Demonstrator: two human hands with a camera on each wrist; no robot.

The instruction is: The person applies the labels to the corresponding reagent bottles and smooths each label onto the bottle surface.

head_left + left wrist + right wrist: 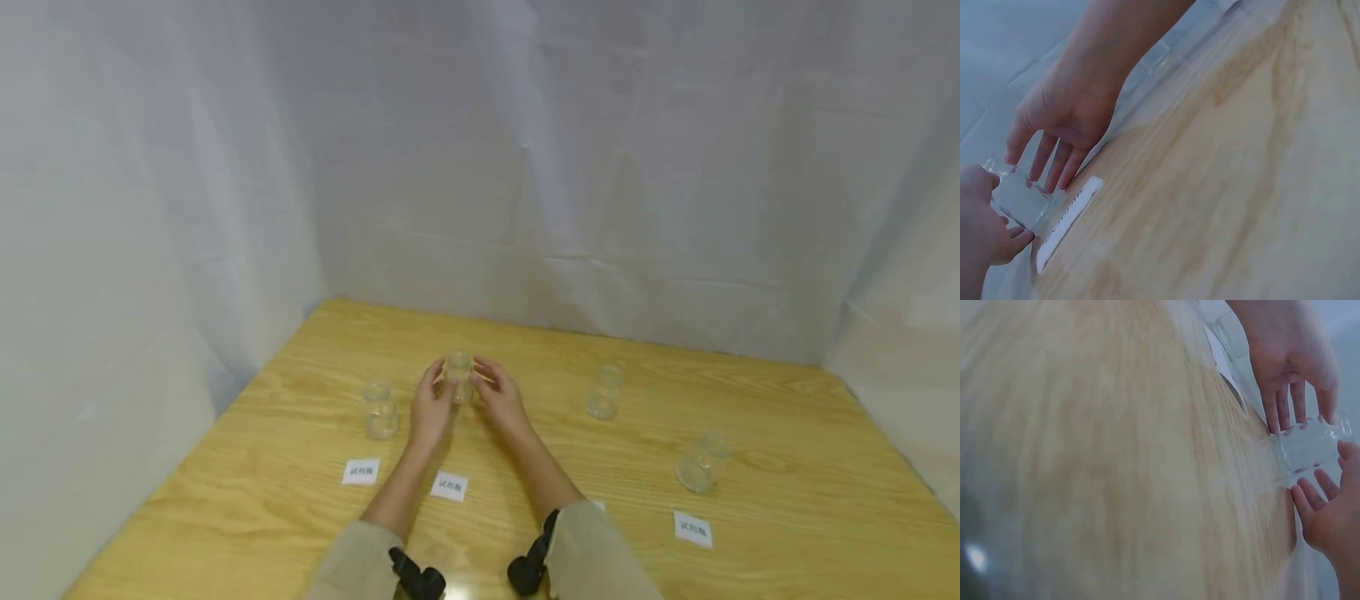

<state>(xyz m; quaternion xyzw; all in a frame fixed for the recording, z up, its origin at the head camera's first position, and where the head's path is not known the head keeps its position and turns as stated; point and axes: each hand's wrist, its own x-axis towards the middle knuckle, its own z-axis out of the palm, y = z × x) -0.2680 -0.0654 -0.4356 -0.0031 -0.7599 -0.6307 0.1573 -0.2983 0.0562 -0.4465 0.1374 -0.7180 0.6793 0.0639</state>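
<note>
Both hands hold one clear glass reagent bottle [460, 379] between them near the middle of the table, fingers and thumbs around its sides. My left hand [432, 412] is on its left side and my right hand [501, 404] on its right. In the left wrist view the bottle [1022, 200] shows between the left hand [982, 219] and the right hand [1069, 119], with fingertips against the glass. From the right wrist, fingertips of both hands meet the bottle [1310, 447] near its base and neck.
Similar glass bottles stand at left [381, 414], right [604, 393] and far right [701, 465] on the wooden table [300, 517]. White cards with handwriting lie in front: a left card [362, 472], a middle card [449, 486], a right card [692, 529]. White sheeting [600, 167] surrounds the table.
</note>
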